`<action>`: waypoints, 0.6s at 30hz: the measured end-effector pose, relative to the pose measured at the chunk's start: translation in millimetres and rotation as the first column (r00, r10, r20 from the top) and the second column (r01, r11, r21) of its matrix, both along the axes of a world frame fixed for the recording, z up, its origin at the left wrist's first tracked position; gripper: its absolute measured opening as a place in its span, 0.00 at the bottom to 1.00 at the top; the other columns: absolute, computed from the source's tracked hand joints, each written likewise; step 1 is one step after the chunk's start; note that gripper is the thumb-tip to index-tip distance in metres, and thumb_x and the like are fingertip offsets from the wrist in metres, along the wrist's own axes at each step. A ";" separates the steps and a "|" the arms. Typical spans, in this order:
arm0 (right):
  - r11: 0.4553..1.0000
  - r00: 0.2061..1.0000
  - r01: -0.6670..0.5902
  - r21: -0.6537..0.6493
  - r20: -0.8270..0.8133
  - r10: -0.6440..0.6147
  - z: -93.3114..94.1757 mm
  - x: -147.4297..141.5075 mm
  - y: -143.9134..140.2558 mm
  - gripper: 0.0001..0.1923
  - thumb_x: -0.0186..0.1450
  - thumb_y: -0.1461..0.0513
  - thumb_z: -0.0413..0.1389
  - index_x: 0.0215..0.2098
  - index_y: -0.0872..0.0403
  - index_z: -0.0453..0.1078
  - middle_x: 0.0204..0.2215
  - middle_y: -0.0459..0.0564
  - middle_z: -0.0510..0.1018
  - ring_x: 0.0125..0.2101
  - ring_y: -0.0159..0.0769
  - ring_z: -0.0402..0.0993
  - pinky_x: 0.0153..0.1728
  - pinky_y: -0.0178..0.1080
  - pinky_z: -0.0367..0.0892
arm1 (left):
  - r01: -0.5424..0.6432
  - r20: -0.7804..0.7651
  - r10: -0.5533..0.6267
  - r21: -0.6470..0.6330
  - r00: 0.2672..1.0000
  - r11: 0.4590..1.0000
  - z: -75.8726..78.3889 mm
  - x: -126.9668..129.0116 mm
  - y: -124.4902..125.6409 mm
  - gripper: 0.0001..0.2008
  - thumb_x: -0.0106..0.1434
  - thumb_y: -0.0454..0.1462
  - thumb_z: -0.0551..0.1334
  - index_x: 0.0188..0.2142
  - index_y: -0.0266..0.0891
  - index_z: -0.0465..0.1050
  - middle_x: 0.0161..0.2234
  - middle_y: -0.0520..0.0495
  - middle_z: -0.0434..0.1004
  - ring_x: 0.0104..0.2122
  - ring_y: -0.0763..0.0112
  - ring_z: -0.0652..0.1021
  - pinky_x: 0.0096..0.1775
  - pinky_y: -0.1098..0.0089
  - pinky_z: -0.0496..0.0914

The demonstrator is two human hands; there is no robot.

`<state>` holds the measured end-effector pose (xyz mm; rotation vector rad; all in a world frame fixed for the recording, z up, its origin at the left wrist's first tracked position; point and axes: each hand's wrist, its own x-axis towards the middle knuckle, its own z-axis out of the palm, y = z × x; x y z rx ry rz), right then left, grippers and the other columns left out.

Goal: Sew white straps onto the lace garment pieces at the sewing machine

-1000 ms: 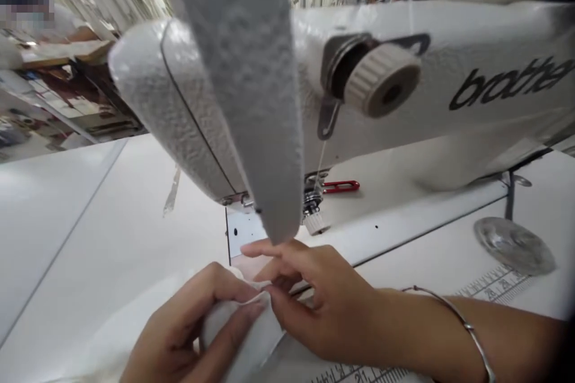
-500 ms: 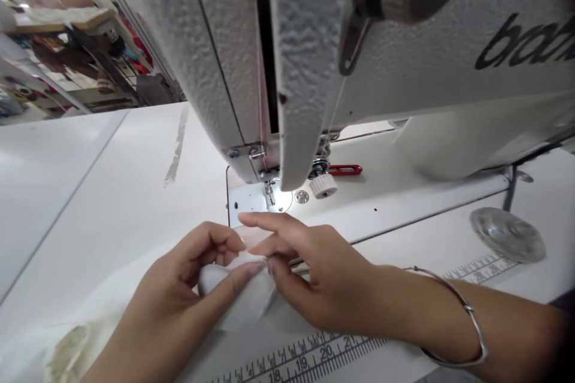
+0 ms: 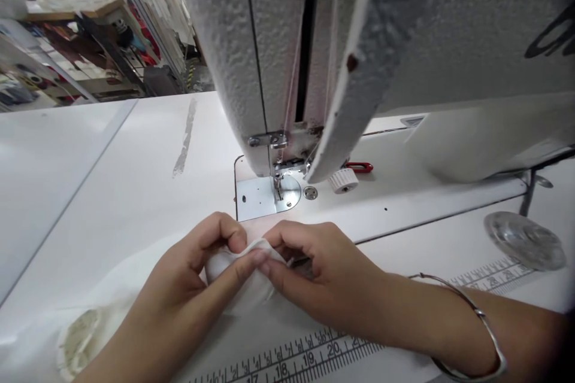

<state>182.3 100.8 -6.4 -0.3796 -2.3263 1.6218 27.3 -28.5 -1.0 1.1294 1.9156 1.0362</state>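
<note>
One white cloth [image 3: 251, 293] is pinched by two hands, left hand [image 3: 193, 290] and right hand [image 3: 332, 269], just short of one needle plate's [image 3: 256, 198] near edge. Open room is offered leftward on the tabletop [image 3: 135, 191]; rightward, it is narrowed by one sewing machine [image 3: 278, 24] and one clear disc [image 3: 523, 240].

Left hand [image 3: 186, 287] and right hand [image 3: 330, 275] both pinch, thumb tips [image 3: 259, 257] together.

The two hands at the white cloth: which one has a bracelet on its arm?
The right hand: a thin metallic bracelet goes around its forearm. The left hand and the visible part of its forearm show none.
</note>
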 end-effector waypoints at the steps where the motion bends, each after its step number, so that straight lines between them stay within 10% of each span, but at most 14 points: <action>1: 1.000 1.000 0.011 0.028 -0.011 -0.011 -0.9 -0.9 0.1 0.09 0.67 0.62 0.54 0.29 0.55 0.67 0.21 0.39 0.66 0.23 0.26 0.60 0.24 0.31 0.56 | 0.006 0.003 -0.006 0.009 1.000 1.000 0.8 -0.6 0.8 0.13 0.62 0.50 0.62 0.33 0.46 0.64 0.28 0.55 0.69 0.27 0.72 0.72 0.26 0.77 0.70; 12: 0.996 0.996 0.048 0.069 -0.083 -0.042 -0.1 -2.1 7.0 0.06 0.65 0.65 0.57 0.29 0.55 0.70 0.25 0.40 0.73 0.26 0.25 0.67 0.29 0.29 0.59 | -0.241 -0.048 0.248 0.118 0.968 0.963 5.0 3.5 10.4 0.13 0.58 0.51 0.65 0.33 0.46 0.72 0.27 0.56 0.72 0.29 0.74 0.74 0.23 0.80 0.63; 18: 0.941 0.968 0.034 0.336 0.222 -0.114 7.0 -3.9 18.6 0.17 0.62 0.61 0.58 0.18 0.55 0.61 0.15 0.41 0.66 0.18 0.27 0.59 0.22 0.34 0.50 | 0.066 -0.331 -0.112 -0.147 0.937 0.987 7.8 -11.3 50.8 0.14 0.62 0.49 0.58 0.29 0.42 0.72 0.25 0.52 0.75 0.28 0.67 0.74 0.29 0.70 0.65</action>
